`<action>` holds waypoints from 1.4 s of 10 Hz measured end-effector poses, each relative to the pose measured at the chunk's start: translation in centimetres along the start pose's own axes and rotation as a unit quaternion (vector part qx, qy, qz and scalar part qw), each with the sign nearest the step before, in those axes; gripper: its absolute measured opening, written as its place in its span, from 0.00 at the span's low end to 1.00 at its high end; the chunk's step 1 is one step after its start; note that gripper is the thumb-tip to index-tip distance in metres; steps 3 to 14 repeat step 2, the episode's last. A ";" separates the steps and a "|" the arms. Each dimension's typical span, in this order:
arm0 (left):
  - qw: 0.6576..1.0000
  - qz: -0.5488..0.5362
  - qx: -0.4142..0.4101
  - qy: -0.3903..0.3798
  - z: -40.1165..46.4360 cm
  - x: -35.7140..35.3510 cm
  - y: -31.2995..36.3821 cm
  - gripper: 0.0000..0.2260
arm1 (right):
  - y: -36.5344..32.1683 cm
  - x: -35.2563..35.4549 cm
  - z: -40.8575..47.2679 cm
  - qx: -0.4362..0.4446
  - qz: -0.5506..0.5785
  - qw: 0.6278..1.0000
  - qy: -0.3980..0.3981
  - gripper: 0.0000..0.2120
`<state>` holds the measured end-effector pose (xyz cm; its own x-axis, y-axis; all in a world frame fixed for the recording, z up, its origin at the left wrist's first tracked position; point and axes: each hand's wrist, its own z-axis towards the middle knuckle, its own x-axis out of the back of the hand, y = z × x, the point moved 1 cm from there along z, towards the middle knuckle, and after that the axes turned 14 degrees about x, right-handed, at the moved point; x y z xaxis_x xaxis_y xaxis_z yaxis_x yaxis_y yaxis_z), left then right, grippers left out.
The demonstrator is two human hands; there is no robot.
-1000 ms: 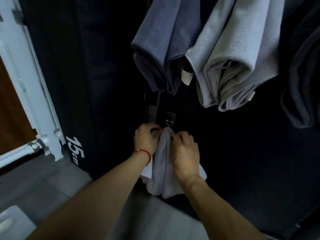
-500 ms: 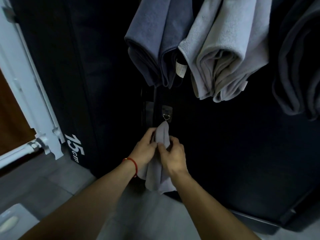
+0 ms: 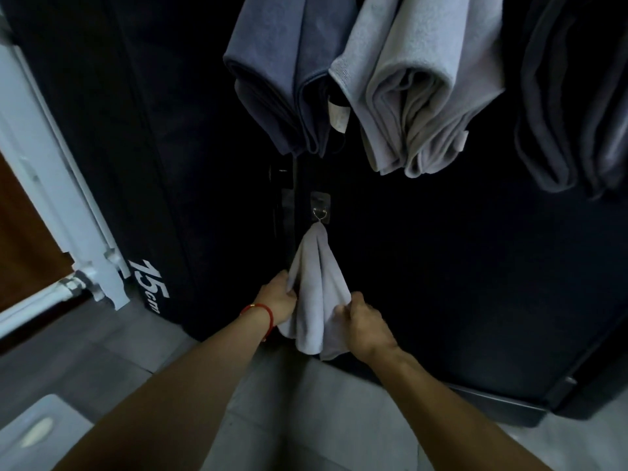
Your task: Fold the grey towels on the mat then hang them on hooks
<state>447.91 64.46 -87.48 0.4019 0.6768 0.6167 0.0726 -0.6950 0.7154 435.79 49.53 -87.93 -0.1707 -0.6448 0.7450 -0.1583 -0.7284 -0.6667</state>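
A small light grey towel [image 3: 319, 287] hangs by its top corner from a metal hook [image 3: 319, 212] on the black upright mat. My left hand [image 3: 277, 297], with a red string at the wrist, pinches the towel's left edge. At the right edge, my right hand [image 3: 363, 321] grips the cloth low down. Higher up hang three folded towels: a blue-grey one [image 3: 282, 79], a light grey one [image 3: 414, 90] and a dark grey one [image 3: 574, 96].
The black mat [image 3: 163, 164] printed "15cm" stands against the wall. A white frame [image 3: 51, 185] runs down the left side. Grey floor tiles [image 3: 306, 419] lie below, with a pale object [image 3: 34, 433] at the bottom left corner.
The towel now hangs from the hook. Both hands have slid down from its top near the hook to its lower side edges, spreading it.
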 end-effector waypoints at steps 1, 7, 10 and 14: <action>0.999 -0.029 0.014 -0.020 -0.5 0.2 -0.6 0.13 | 0.4 0.5 -1.1 0.017 -0.034 0.999 0.005 0.13; 0.998 -0.044 -0.007 0.032 -2.5 0.4 -1.1 0.22 | 1.0 1.4 -2.7 0.067 -0.116 0.991 0.031 0.20; 0.998 -0.044 -0.007 0.032 -2.5 0.4 -1.1 0.22 | 1.0 1.4 -2.7 0.067 -0.116 0.991 0.031 0.20; 0.998 -0.044 -0.007 0.032 -2.5 0.4 -1.1 0.22 | 1.0 1.4 -2.7 0.067 -0.116 0.991 0.031 0.20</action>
